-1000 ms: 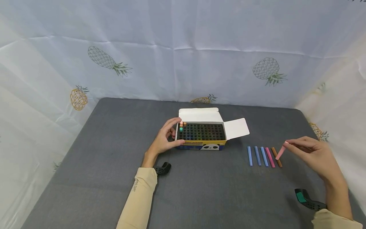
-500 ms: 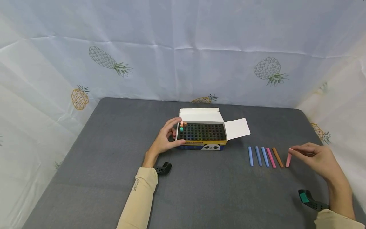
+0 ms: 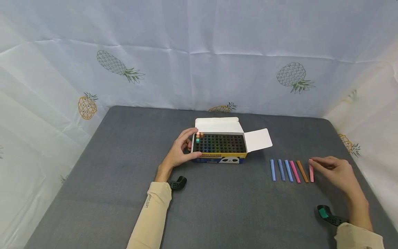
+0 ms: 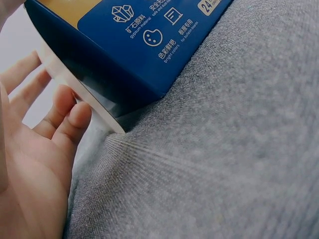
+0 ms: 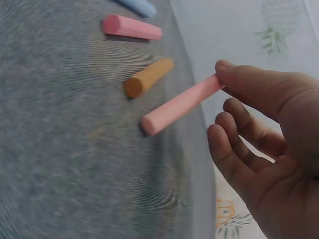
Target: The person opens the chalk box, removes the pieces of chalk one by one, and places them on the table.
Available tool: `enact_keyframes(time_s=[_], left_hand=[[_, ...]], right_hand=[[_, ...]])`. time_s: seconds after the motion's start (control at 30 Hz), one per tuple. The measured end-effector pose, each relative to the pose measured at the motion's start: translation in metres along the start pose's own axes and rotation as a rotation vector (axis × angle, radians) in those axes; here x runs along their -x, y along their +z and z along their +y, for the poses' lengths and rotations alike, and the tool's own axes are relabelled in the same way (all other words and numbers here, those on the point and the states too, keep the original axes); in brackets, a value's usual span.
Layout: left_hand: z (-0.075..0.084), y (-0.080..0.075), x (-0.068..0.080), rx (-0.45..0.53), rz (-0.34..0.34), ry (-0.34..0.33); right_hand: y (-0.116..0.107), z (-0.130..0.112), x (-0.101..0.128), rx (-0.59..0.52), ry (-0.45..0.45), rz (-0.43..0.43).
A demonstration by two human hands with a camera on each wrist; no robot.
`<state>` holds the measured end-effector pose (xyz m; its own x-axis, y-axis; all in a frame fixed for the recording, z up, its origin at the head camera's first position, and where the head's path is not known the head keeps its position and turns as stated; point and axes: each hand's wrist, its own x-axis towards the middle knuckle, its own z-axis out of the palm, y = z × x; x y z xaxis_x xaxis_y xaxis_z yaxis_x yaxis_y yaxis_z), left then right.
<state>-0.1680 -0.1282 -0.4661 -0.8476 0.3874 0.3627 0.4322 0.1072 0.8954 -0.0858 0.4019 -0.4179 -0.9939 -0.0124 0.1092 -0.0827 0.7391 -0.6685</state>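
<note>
Overhead, head view: a desk (image 3: 124, 193) covered in grey fabric fills the lower two thirds of the frame. Pale sheeting printed with pineapples (image 3: 199, 69) hangs behind it and down both sides.

Centre of frame: an open chalk box (image 3: 220, 145), flaps folded back, dark grid of slots showing, a few stick ends standing at its upper-left corner. Left hand (image 3: 180, 148) sits at the box's left end, fingers curled round that end, thumb along the front edge; the left wrist view shows fingertips against the box's white edge.

Right of centre, lower half: a row of chalk sticks lying flat and side by side. Three blue sticks (image 3: 281, 169), a magenta stick (image 3: 294, 171), a brown stick (image 3: 302, 171), then the light pink stick (image 3: 311, 172) at the right end of the row, just beside the brown one.

Light pink stick: long axis runs roughly top to bottom in the head view, near parallel with its neighbours, far end toward the backdrop. Right hand (image 3: 334, 171) pinches that far end between thumb and forefinger, other fingers loosely curled. Whether the stick lies fully on the fabric, I cannot tell; the right wrist view shows its free end (image 5: 149, 124) down at the surface.
</note>
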Motion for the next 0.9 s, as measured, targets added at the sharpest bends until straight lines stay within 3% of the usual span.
enact_keyframes(time_s=[0.23,0.6,0.9], left_hand=[[0.001,0.000,0.000,-0.006,-0.004,-0.010],[0.002,0.002,-0.001,-0.022,-0.001,-0.010],[0.037,0.001,0.000,-0.005,-0.017,-0.015]], right_hand=[[0.012,0.010,-0.004,-0.030,0.051,-0.021],[0.023,0.016,-0.009,0.048,0.099,-0.004],[0.026,0.017,-0.011,0.136,0.076,0.020]])
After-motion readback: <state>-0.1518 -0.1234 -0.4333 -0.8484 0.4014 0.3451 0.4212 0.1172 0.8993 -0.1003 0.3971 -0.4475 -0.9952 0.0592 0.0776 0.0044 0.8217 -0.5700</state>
